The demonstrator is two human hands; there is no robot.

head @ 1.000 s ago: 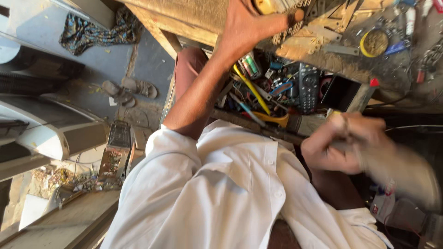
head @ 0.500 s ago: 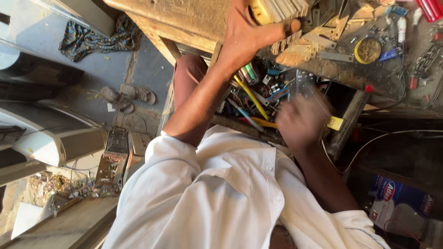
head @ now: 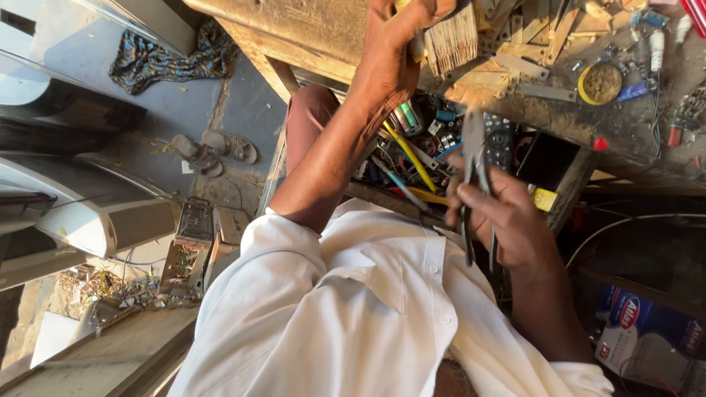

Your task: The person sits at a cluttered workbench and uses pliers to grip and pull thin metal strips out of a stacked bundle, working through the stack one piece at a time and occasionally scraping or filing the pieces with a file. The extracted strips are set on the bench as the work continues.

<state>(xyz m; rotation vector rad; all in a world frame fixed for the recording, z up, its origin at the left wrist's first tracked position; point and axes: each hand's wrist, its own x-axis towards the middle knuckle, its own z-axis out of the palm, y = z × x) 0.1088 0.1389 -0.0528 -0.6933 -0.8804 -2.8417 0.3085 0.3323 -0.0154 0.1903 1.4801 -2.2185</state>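
Pliers point(head: 476, 184) now sit gripped in right hand point(head: 507, 220), which was empty & blurred 0.5 s ago over drawer point(head: 441, 158), while left hand point(head: 393, 51) still clamps brush point(head: 450, 38) on bench point(head: 309, 29).

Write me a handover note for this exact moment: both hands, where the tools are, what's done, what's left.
Left hand: grip shut on the pale-bristled flat brush, held up at the edge of the worn wooden workbench.
Right hand: grip shut on the dark-handled metal pliers, nose pointing towards the bench, above the lap.
Below the bench: an open compartment crammed with tools, yellow-handled screwdrivers and a black remote control among them.
Done: brush and pliers are both in hand.
Left: the pliers touch no workpiece; none shows between the hands.
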